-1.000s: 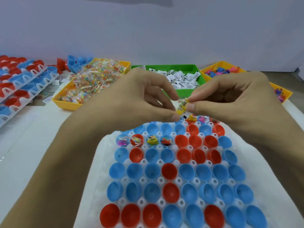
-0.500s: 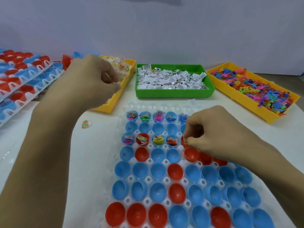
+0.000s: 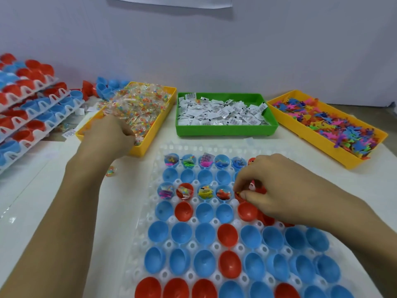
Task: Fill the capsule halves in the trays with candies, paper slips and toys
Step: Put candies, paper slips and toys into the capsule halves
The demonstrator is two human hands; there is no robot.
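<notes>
Presently, as seen from the head camera:

Left hand: the left hand (image 3: 108, 134) is reaching into the near corner of the yellow candy tray (image 3: 150, 138), its fingers curling down among the wrapped candies (image 3: 137, 104); whether they are pinching one I cannot tell.

Right hand: the right hand (image 3: 277, 186) is hovering over the third row of the white capsule tray (image 3: 137, 244), fingers and thumb pinching a small red and white item (image 3: 252, 186) just above a red capsule half (image 3: 239, 195).

Capsule halves: blue and red capsule halves (image 3: 204, 235) are sitting open side up in the tray's sockets. Those showing in the far row and four in the third row are holding fillings (image 3: 205, 192); the nearer rows are lying unfilled.

Paper slips: the white paper slips (image 3: 223, 112) are lying heaped in the green tray (image 3: 225, 131), beyond the capsule tray.

Toys: the coloured toys (image 3: 335, 123) are filling the yellow tray on the right (image 3: 322, 145).

Stray candy: one loose candy (image 3: 110, 171) is lying on the white table (image 3: 43, 201), beside the left wrist.

Stacked trays: stacked trays of capsule halves (image 3: 30, 104) are leaning at the far left, well apart from both hands.

Loose halves: a few loose capsule halves (image 3: 105, 88) are lying behind the candy tray.
</notes>
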